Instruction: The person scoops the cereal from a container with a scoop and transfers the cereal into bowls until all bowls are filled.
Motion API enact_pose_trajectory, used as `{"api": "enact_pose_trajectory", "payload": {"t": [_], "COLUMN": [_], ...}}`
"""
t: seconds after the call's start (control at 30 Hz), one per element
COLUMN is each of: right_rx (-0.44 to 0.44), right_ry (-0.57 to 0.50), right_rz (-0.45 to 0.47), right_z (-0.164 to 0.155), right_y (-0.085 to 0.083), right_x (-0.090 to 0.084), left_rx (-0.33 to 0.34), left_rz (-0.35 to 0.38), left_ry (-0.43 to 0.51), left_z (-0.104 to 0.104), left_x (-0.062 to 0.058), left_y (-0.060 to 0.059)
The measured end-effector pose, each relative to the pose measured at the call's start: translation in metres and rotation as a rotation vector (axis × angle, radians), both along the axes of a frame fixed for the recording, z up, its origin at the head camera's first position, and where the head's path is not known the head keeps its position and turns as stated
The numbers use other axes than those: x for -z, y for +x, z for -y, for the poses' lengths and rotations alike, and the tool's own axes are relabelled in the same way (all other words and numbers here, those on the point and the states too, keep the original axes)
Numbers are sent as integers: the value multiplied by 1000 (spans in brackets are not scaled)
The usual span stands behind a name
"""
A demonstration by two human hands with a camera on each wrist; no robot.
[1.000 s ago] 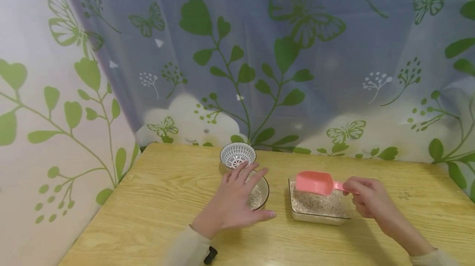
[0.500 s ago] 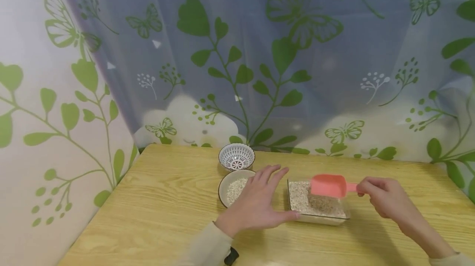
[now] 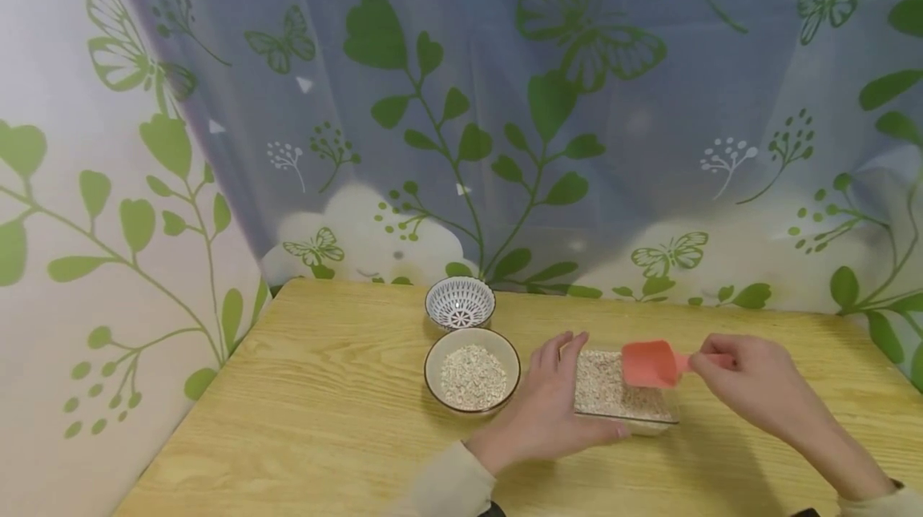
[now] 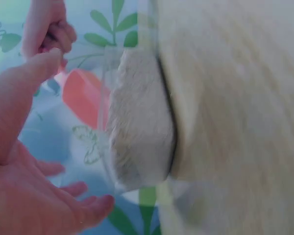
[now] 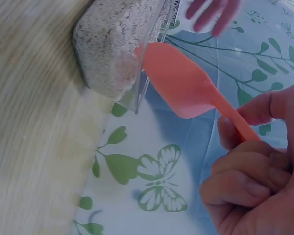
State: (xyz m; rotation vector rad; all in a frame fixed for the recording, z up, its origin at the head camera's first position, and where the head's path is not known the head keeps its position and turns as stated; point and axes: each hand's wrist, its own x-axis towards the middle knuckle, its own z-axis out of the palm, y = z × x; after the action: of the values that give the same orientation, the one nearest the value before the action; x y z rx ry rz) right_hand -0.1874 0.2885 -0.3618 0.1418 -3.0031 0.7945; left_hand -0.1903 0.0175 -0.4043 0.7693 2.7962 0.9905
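A clear rectangular container of pale grain sits on the wooden table. My left hand lies flat against its left side, fingers straight and thumb along the near edge. My right hand pinches the handle of a pink scoop, which hovers over the container's right part. In the left wrist view the left hand is spread beside the container, with the scoop beyond it. The right wrist view shows the right hand holding the scoop next to the container.
A brown-rimmed bowl of grain stands left of the container. Behind it is a white patterned bowl, which looks empty. A leaf-and-butterfly curtain hangs along the table's far edge and left side.
My left hand has slid right, off the brown-rimmed bowl and onto the container's left side. My right hand has carried the scoop slightly right over the container.
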Motion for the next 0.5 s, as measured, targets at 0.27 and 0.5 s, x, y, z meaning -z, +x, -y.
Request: {"api": "enact_pose_trajectory", "payload": {"t": [0.27,0.5], "right_rx": [-4,-4], "right_ry": [103,172], "right_rz": [-47,-28], "right_z": [4,5], "right_y": [1,2], "right_x": [-5,-11], "left_rx": [-124,-172], "left_rz": [108,197], "left_ry": [-6,41], "left_z": [-12,-14], "left_x": [17,27], "left_y": [-3,-10]}}
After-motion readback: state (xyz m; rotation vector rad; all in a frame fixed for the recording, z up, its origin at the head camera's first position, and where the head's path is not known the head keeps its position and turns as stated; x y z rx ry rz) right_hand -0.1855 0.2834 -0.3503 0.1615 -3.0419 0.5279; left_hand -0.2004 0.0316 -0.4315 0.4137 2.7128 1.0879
